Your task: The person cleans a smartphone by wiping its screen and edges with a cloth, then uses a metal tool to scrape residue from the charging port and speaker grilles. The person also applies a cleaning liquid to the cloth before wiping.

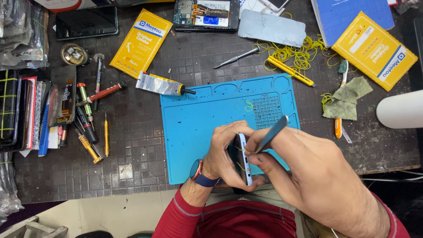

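Note:
My left hand point(224, 154) grips a slim smartphone point(242, 158) held on edge above the near side of a blue silicone work mat point(198, 119). Thin yellow rubber bands wrap the phone. My right hand point(308, 176) holds a flat blue-grey metal tool point(273, 132), its lower end against the phone's upper edge. A watch with a dark strap point(199, 172) sits on my left wrist. Both sleeves are red.
A glue tube point(161, 85) lies at the mat's top left corner. Screwdrivers point(90, 119) crowd the left. Yellow packets point(141, 42) point(374, 48), an opened phone point(206, 14), a grey panel point(272, 27), yellow bands point(299, 53), a yellow cutter point(291, 70), green cloths point(348, 99), and a white cylinder point(401, 109) surround it.

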